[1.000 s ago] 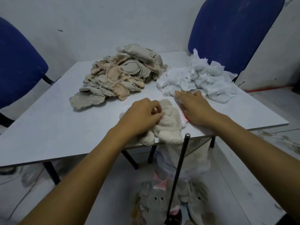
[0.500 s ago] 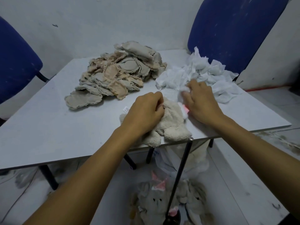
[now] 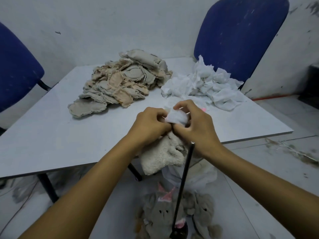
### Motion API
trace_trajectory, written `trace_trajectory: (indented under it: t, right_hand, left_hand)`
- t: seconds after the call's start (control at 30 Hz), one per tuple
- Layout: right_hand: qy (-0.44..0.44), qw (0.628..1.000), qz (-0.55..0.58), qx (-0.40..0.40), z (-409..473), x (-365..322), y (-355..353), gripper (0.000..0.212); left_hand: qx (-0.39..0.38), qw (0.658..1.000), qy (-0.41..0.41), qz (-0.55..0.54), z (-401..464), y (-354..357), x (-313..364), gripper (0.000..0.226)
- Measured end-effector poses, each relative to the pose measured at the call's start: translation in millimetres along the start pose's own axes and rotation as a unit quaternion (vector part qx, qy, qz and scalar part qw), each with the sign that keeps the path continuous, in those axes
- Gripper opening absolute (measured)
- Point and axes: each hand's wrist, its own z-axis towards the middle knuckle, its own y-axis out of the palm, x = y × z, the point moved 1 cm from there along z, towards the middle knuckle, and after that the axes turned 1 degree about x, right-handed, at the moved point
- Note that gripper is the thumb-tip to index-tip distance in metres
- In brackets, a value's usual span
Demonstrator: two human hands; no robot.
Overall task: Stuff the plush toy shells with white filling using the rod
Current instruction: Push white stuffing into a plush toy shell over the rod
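Both hands, left hand (image 3: 151, 125) and right hand (image 3: 195, 125), pinch a wad of white filling (image 3: 177, 116) at a cream plush shell (image 3: 162, 156) over the worktop (image 3: 51, 135) edge; the rod (image 3: 183, 187) stands beside it, with the shell pile (image 3: 124, 80) and filling heap (image 3: 207, 85) beyond.

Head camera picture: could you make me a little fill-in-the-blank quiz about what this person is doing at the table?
1. Both hands, the left hand and the right hand, are pressing a wad of ____ filling into the cream plush shell.
2. The black rod is held by ____ hand.
3. The pile of flat beige shells lies to the ____ of the filling heap.
4. The chairs by the table are ____.

Missing words: white; neither; left; blue
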Motion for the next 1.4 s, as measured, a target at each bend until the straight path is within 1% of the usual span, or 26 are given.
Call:
trace_trajectory:
  t: [0.07, 0.13, 0.2, 0.3, 0.37, 0.47, 0.5, 0.6, 0.73, 0.87, 0.97, 1.03, 1.1, 1.17, 1.27, 1.33, 1.4]
  right_hand:
    - [-0.006, 1.0, -0.01, -0.01, -5, 7, -1, 0.04]
    - [-0.005, 1.0, -0.024, -0.011, -8, 10, -2, 0.04]
    - [-0.018, 0.999, -0.034, -0.003, -11, 12, 0, 0.036]
    - [-0.071, 0.996, -0.058, -0.003, -14, 11, 3, 0.028]
    - [-0.082, 0.994, -0.068, -0.011, -15, 11, 4, 0.026]
    - [-0.1, 0.992, -0.068, -0.031, -16, 11, 3, 0.016]
    - [-0.101, 0.992, -0.065, -0.041, -16, 11, 1, 0.017]
    - [-0.064, 0.995, -0.038, -0.065, -16, 9, -1, 0.023]
    - [-0.059, 0.996, -0.063, -0.036, -14, 7, 2, 0.017]
    - [-0.045, 0.992, -0.11, -0.048, -9, 8, 4, 0.016]
    - [-0.019, 0.992, -0.12, -0.042, -3, 6, 6, 0.01]
    - [-0.002, 0.994, -0.104, -0.026, 0, 4, 7, 0.017]
    - [-0.024, 0.994, -0.101, -0.012, -1, 4, 9, 0.021]
    - [-0.056, 0.991, -0.12, -0.009, -6, 6, 10, 0.021]
    - [-0.076, 0.991, -0.107, -0.026, -12, 10, 10, 0.022]
    - [-0.089, 0.988, -0.124, -0.034, -15, 11, 11, 0.022]
    - [-0.084, 0.986, -0.145, -0.024, -16, 11, 13, 0.02]
  left_hand:
    - [-0.007, 0.992, -0.06, -0.112, -2, 0, -4, 0.02]
    - [-0.013, 0.978, -0.097, -0.186, -3, 0, -4, 0.014]
    - [-0.002, 0.969, -0.114, -0.221, -2, 0, -3, 0.012]
    - [0.025, 0.96, -0.125, -0.251, -2, 3, -2, 0.014]
    - [0.037, 0.956, -0.127, -0.263, -3, 4, -3, 0.015]
    - [0.046, 0.951, -0.124, -0.279, -3, 4, -4, 0.016]
    - [0.046, 0.951, -0.121, -0.282, -3, 4, -5, 0.017]
    - [0.042, 0.949, -0.108, -0.295, -5, 5, -7, 0.02]
    - [0.039, 0.945, -0.095, -0.312, -5, 3, -9, 0.021]
    - [0.034, 0.945, -0.093, -0.311, -4, 4, -10, 0.024]
    - [0.039, 0.949, -0.084, -0.302, -4, 4, -11, 0.026]
    - [0.041, 0.948, -0.076, -0.305, -5, 5, -11, 0.026]
    - [0.046, 0.947, -0.074, -0.308, -7, 8, -10, 0.024]
    - [0.06, 0.947, -0.078, -0.306, -8, 9, -9, 0.021]
    - [0.086, 0.946, -0.082, -0.303, -8, 11, -9, 0.018]
    - [0.093, 0.949, -0.08, -0.292, -8, 11, -9, 0.017]
    - [0.093, 0.947, -0.073, -0.298, -9, 12, -8, 0.016]
